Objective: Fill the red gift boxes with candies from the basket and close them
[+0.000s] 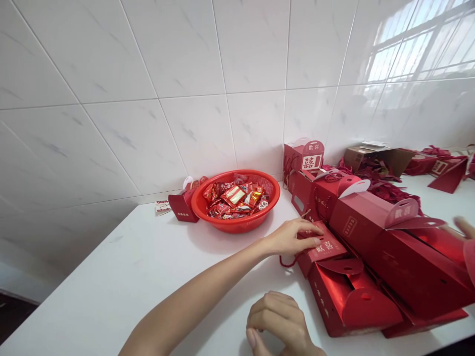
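Note:
My left hand (295,236) reaches across the table and grips the top of a small red gift box (324,251) with white characters on it. Its fingers and thumb press on the lid, and a dark red cord handle (287,262) loops out below. Close to the table's front, my right hand (280,319) is loosely curled, with nothing visible in it. Beside it lies an open red gift box (322,301) with rounded flaps and a shiny red inside. A larger red gift box (393,267) rests behind and partly on others.
A red plastic basket (272,207) of wrapped sweets (233,197) stands near the tiled wall. Left of it is a small red box (183,206). More boxes (309,158), red ribbons and a cardboard box (397,160) line the back right. Another person's hand (463,227) shows at the right edge.

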Motion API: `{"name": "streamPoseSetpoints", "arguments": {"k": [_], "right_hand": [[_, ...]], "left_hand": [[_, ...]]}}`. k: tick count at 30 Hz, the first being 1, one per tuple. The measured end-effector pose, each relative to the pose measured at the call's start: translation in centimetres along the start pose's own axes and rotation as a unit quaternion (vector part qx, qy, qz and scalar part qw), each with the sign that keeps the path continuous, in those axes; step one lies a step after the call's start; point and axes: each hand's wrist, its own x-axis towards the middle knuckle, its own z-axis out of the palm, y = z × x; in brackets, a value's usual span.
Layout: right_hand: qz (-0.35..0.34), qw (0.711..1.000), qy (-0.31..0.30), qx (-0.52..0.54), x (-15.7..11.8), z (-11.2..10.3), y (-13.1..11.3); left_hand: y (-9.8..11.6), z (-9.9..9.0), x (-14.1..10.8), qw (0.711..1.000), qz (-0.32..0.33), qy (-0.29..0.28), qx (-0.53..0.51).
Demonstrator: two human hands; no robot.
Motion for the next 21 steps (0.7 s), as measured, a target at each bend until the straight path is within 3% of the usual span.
{"name": "streamPoseSetpoints", "arguments": {"k": [4,8,12,18,21], "right_hand": [[0.040,0.999,0.026,-0.008,-1.6,-0.7,0.6],[0.167,0.982,0.061,-0.068,-4.3,-1.8,1.2],[0.257,0.957,0.070,-0.113,-5.7,-2.4,1.7],[0.232,0.959,0.008,-0.162,-5.2,-3.2,2.7],[0.216,0.964,0.010,-0.153,-5.1,-3.0,3.0]], "left_hand": [[0.8,-0.8,-0.9,0.999,-0.026,0.023,-0.017],[1.3,-1.1,-2.3,0.995,-0.082,0.056,-0.029],[1.6,-0.6,-2.7,0.993,-0.096,0.052,-0.051],[1.4,-0.6,-2.0,0.994,-0.086,0.020,-0.064],[1.2,-1.1,-2.3,0.994,-0.098,0.009,-0.047]]}}
